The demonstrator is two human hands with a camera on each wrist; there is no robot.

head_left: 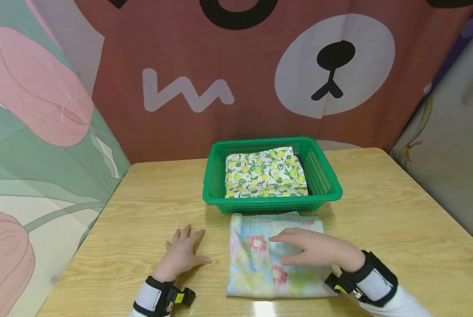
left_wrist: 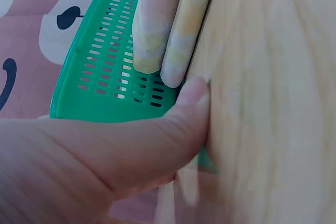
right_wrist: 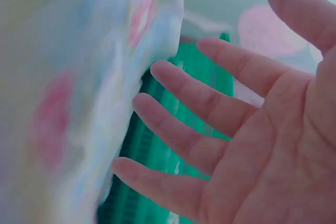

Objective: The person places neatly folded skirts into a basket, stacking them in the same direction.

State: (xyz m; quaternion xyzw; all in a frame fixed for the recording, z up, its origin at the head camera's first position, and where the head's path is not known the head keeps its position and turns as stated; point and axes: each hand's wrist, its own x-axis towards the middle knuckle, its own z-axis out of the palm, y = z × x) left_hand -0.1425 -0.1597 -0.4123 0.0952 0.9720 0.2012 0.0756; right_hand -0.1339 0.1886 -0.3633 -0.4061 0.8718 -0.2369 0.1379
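I can read no words, numbers or brand marks anywhere from here. The yellow tags on my wrist straps (head_left: 179,298) are too small to make out, and the bear-face backdrop (head_left: 260,66) carries only drawn shapes, no lettering.

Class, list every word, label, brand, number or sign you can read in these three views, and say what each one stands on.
None: no readable word, number or brand shows in any view.
Brown bear-face curtain: a white zigzag mark, a drawing, not letters.
Black wrist straps: small yellow tags, too small to read.
Lemon-print folded cloth in the green plastic basket, and pastel floral folded cloth: patterns only.
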